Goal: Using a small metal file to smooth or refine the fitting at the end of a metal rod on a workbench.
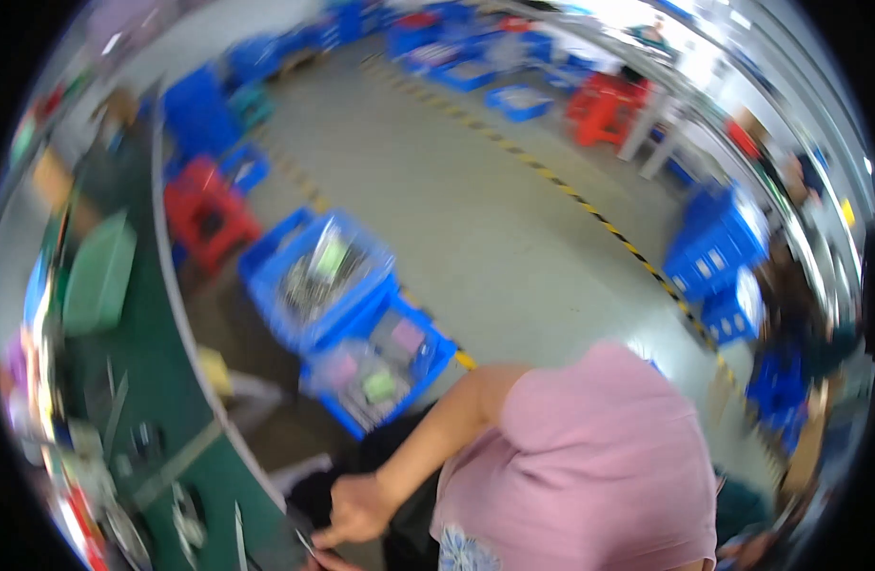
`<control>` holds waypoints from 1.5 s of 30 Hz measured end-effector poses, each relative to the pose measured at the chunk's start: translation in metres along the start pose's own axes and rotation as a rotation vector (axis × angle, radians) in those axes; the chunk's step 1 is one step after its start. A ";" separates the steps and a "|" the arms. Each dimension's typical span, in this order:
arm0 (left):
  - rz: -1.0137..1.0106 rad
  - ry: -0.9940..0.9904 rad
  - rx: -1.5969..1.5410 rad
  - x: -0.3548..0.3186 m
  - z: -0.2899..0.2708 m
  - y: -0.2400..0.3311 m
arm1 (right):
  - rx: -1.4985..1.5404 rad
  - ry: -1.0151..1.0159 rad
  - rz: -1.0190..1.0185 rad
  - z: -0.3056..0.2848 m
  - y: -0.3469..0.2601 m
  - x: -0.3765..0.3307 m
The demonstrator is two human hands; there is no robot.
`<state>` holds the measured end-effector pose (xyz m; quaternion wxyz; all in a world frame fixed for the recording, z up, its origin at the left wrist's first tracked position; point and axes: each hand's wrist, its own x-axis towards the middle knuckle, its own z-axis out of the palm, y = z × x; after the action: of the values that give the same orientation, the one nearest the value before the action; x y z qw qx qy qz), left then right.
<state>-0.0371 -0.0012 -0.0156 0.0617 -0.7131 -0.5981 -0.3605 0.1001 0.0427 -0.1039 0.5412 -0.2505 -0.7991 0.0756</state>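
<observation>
My right hand is at the table's edge, low in the picture, its fingers closed in a pinch. A small thin, pale sliver shows at the fingertips; blur hides what kind of thing it is. Just below, at the lower rim, a few fingers of my left hand come into view close to the right; the rest is cut off. Left of them on the green table mat lie a slim pointed metal tool and a grey-and-black object, both blurred.
Beside the table stand blue crates with bagged parts and a red stool. A green tray sits on the table. Yellow-black tape crosses the floor. Blue bins and another red stool stand across the aisle.
</observation>
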 end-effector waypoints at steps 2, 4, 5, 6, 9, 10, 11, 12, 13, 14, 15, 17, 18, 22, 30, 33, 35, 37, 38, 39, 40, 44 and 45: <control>0.072 -0.019 -0.141 0.008 0.011 0.003 | -0.115 -0.095 0.033 -0.029 0.001 0.007; -0.160 -0.128 -0.190 0.014 0.014 0.022 | -0.082 -0.170 0.083 -0.048 0.007 0.008; -0.136 -0.092 -0.238 0.021 0.018 0.028 | -0.061 -0.169 0.086 -0.057 0.010 0.013; -0.157 -0.083 -0.225 0.023 0.017 0.032 | -0.075 -0.151 0.091 -0.064 0.007 0.019; -0.225 -0.050 -0.174 0.018 0.010 0.035 | -0.046 -0.235 0.111 -0.073 -0.003 0.027; -0.204 -0.019 -0.163 0.017 0.007 0.033 | -0.060 -0.284 0.118 -0.075 -0.007 0.034; -0.230 -0.012 -0.143 0.015 0.004 0.032 | -0.031 -0.313 0.121 -0.075 -0.011 0.038; -0.241 -0.008 -0.140 0.014 0.004 0.032 | -0.024 -0.337 0.130 -0.076 -0.014 0.040; -0.231 0.005 -0.142 0.012 0.005 0.030 | -0.036 -0.380 0.136 -0.078 -0.016 0.043; -0.251 0.006 -0.130 0.011 0.005 0.030 | -0.018 -0.394 0.133 -0.076 -0.016 0.046; -0.240 0.008 -0.137 0.011 0.005 0.031 | -0.032 -0.385 0.119 -0.074 -0.015 0.048; -0.215 0.023 -0.166 0.013 0.007 0.031 | -0.042 -0.343 0.094 -0.069 -0.011 0.050; -0.219 0.021 -0.165 0.014 0.006 0.031 | -0.039 -0.346 0.096 -0.069 -0.012 0.047; -0.238 -0.002 -0.143 0.017 0.006 0.035 | -0.069 -0.373 0.075 -0.077 -0.012 0.031; -0.228 -0.024 -0.147 0.016 0.004 0.035 | 0.000 -0.328 0.105 -0.076 -0.010 0.018; -0.221 -0.015 -0.146 0.018 0.004 0.033 | 0.014 -0.287 0.059 -0.065 -0.007 0.042; -0.217 -0.007 -0.160 0.017 0.003 0.033 | 0.018 -0.283 0.082 -0.066 -0.010 0.034; -0.218 -0.009 -0.157 0.017 0.003 0.033 | 0.031 -0.285 0.104 -0.071 -0.010 0.018; -0.221 -0.012 -0.155 0.017 0.004 0.033 | 0.034 -0.336 0.120 -0.077 -0.011 0.012; -0.222 -0.014 -0.155 0.018 0.005 0.034 | 0.033 -0.314 0.111 -0.076 -0.010 0.017; -0.217 -0.011 -0.152 0.018 0.004 0.034 | 0.028 -0.293 0.108 -0.073 -0.011 0.027; -0.230 -0.002 -0.171 0.017 0.004 0.033 | 0.031 -0.279 0.091 -0.066 -0.013 0.037; -0.230 0.000 -0.167 0.018 0.003 0.032 | 0.031 -0.311 0.118 -0.074 -0.016 0.027</control>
<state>-0.0061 0.0061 0.0035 -0.0396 -0.6423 -0.6439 -0.4138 0.1539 0.0312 -0.0452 0.4093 -0.2740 -0.8560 0.1573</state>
